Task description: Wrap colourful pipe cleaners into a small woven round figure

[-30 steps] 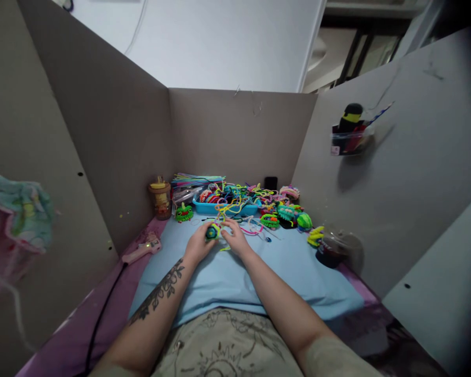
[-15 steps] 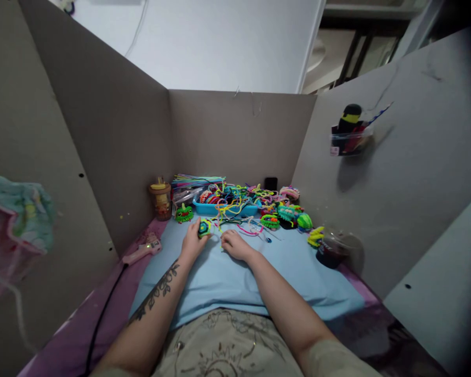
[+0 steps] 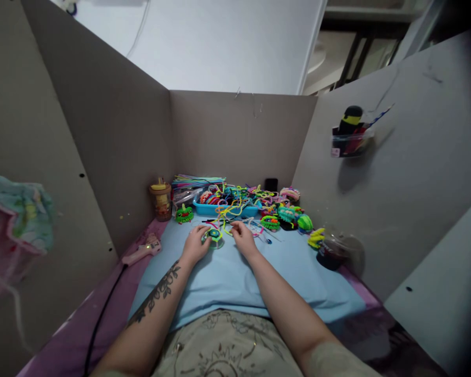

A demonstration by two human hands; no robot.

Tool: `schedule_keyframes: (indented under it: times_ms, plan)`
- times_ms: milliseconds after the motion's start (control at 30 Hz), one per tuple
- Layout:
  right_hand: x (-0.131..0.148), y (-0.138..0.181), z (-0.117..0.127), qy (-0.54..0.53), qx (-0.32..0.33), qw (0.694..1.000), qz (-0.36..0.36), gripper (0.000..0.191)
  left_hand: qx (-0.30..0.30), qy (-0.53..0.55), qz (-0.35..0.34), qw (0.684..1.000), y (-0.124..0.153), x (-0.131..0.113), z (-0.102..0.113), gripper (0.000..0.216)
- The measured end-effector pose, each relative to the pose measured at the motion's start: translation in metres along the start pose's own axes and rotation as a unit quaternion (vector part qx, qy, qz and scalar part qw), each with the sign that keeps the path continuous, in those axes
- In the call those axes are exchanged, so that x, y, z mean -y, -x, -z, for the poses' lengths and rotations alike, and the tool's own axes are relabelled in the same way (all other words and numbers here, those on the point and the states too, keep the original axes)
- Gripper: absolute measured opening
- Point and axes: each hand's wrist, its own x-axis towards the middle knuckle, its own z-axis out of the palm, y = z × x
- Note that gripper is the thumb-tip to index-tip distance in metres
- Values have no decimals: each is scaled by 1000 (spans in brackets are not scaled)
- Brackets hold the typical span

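Between the thumb and fingers of my left hand [image 3: 197, 244] is a small round woven piece of green, teal and dark cord [image 3: 215, 236]. My right hand [image 3: 242, 238] is closed in a pinch just to its right, on a thin yellow-green cord [image 3: 226, 229] that seems to run from the piece. The fingertips of that hand are small and partly blurred. Both hands are over a light blue cloth [image 3: 235, 283]. Behind them, a blue tray [image 3: 223, 210] overflows with tangled bright cords.
A pink glue gun [image 3: 143, 252] lies at the left, its black cable trailing forward. A lidded cup [image 3: 160, 200] and green frog-like figure [image 3: 184, 213] stand at back left. Woven pieces [image 3: 286, 212] and a dark tub [image 3: 329, 255] are at right. Grey panels [image 3: 243, 136] enclose the table.
The woven piece has tilted and moved slightly right and nearer me in my left hand. My right hand has shifted right and upward, drawing a little away from it.
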Motion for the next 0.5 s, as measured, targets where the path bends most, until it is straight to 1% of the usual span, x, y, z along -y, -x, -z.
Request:
schedule_keyframes:
  times_ms: [67,133,233,367,500]
  plan:
    - [2,2,-3,-15,15,1000,3,17,2,-3,-25,1000,1,-9,2,29]
    - [5,6,-8,-25,44,999,13,13,29,1,-56,998,3,-17,1,26]
    - [9,12,-15,-27,82,996,32,8,66,0,-85,994,6,-24,-4,15]
    - [11,16,-17,-12,102,993,57,4,77,-10,-93,993,8,-24,-8,13]
    - [11,17,-16,5,106,992,72,6,72,-12,-89,993,8,-26,-9,10]
